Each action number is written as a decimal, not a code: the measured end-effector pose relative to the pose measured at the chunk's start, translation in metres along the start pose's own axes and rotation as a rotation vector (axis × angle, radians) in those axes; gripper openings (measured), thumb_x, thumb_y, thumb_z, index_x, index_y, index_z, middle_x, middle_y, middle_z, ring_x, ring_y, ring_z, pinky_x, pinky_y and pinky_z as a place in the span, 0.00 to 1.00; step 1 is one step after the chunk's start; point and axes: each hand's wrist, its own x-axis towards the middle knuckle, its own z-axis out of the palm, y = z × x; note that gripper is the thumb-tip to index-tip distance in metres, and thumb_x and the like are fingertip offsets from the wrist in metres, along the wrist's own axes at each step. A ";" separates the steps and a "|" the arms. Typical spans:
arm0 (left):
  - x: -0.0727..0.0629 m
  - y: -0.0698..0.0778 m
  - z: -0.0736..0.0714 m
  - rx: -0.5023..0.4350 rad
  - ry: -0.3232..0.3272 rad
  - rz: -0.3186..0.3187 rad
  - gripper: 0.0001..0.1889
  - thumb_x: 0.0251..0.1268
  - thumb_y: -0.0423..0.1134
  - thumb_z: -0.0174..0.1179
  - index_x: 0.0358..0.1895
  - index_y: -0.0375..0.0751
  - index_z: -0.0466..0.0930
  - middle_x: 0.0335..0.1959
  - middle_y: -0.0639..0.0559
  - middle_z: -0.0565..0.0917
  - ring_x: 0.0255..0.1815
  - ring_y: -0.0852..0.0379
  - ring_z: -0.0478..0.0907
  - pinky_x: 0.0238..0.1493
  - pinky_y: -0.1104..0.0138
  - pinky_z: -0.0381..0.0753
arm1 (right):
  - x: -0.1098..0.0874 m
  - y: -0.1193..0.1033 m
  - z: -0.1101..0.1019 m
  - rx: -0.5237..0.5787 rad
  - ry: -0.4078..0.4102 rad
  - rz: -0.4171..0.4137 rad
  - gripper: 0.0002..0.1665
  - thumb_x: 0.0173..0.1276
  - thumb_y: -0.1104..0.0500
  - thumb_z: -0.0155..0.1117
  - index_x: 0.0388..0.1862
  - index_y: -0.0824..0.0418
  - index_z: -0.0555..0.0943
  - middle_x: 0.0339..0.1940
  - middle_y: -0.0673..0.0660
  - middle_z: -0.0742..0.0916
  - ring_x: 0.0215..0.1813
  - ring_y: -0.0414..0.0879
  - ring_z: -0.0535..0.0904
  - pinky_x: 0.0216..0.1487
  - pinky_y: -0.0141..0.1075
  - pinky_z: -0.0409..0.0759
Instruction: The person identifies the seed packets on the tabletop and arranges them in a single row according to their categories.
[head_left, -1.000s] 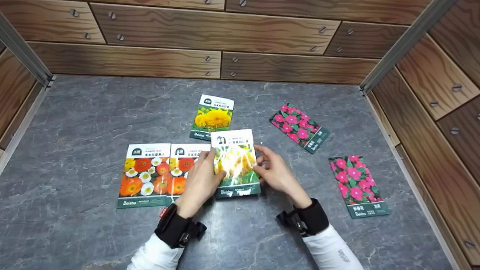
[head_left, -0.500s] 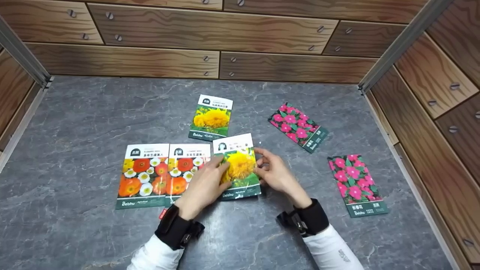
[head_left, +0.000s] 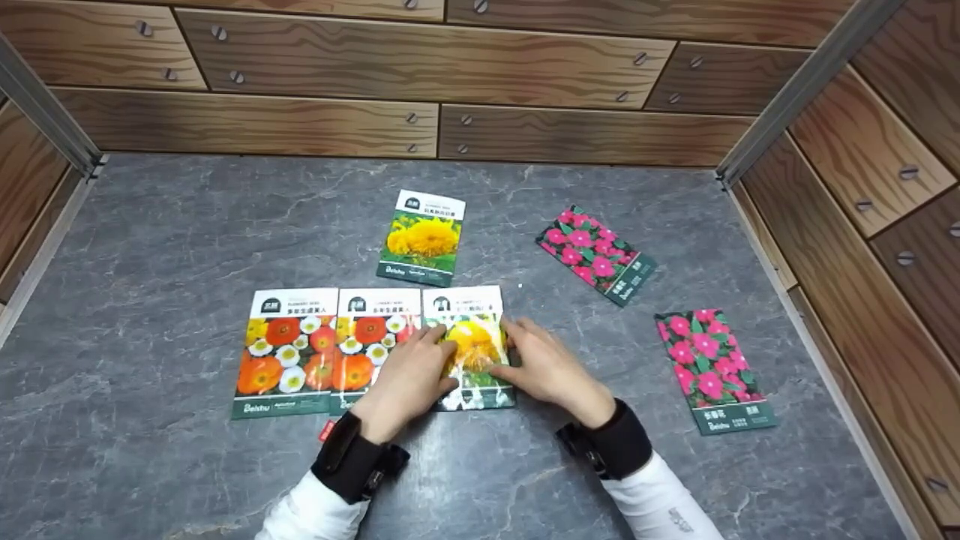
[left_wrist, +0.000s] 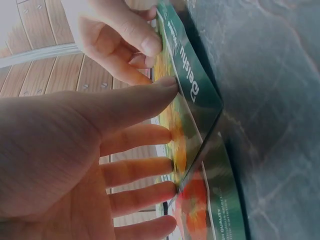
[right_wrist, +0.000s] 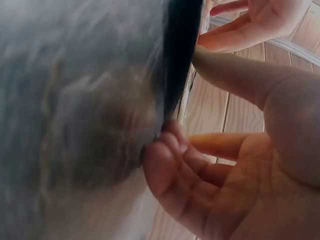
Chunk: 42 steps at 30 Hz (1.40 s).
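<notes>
A seed packet with a yellow flower (head_left: 475, 351) lies in front of me, to the right of two poppy seed packets (head_left: 287, 352) set side by side. My left hand (head_left: 409, 379) rests across the nearer poppy packet and the yellow one's left side, its fingers nearly straight and its thumb on the front, as the left wrist view shows. At the right edge, my right hand (head_left: 553, 369) pinches the yellow packet, thumb (right_wrist: 225, 70) on its face and curled fingers (right_wrist: 175, 160) low by the tabletop. In the left wrist view the packet's bottom edge (left_wrist: 192, 75) overlaps the poppy packet.
Another yellow-flower packet (head_left: 422, 240) lies just beyond. Two pink-flower packets, one tilted (head_left: 596, 255) and one nearer (head_left: 711, 367), lie to the right. Wood-patterned walls (head_left: 322, 64) enclose the grey marbled table (head_left: 165, 225) at the back and sides.
The yellow packet has come down toward me, into line with the poppy packets. My right hand has moved lower with it, and my left fingers have slid off its left edge onto its face.
</notes>
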 end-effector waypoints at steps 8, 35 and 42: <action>-0.002 0.001 0.000 0.038 -0.001 0.003 0.12 0.65 0.38 0.74 0.44 0.34 0.85 0.65 0.32 0.82 0.66 0.32 0.78 0.68 0.43 0.82 | -0.002 0.000 0.000 -0.088 -0.044 -0.045 0.44 0.72 0.48 0.73 0.80 0.64 0.69 0.81 0.64 0.72 0.82 0.63 0.67 0.85 0.58 0.65; -0.004 -0.001 0.001 0.013 0.029 0.009 0.12 0.64 0.37 0.74 0.44 0.35 0.84 0.62 0.34 0.84 0.63 0.32 0.77 0.62 0.43 0.83 | -0.004 0.001 0.000 -0.092 -0.053 -0.078 0.44 0.73 0.49 0.71 0.81 0.65 0.67 0.84 0.65 0.69 0.83 0.64 0.66 0.85 0.61 0.65; -0.003 -0.002 0.000 0.009 0.022 0.005 0.12 0.65 0.37 0.74 0.46 0.35 0.84 0.64 0.34 0.83 0.66 0.31 0.77 0.65 0.42 0.82 | -0.004 0.001 0.000 -0.095 -0.057 -0.076 0.44 0.74 0.48 0.70 0.81 0.64 0.66 0.85 0.65 0.68 0.84 0.65 0.65 0.85 0.62 0.64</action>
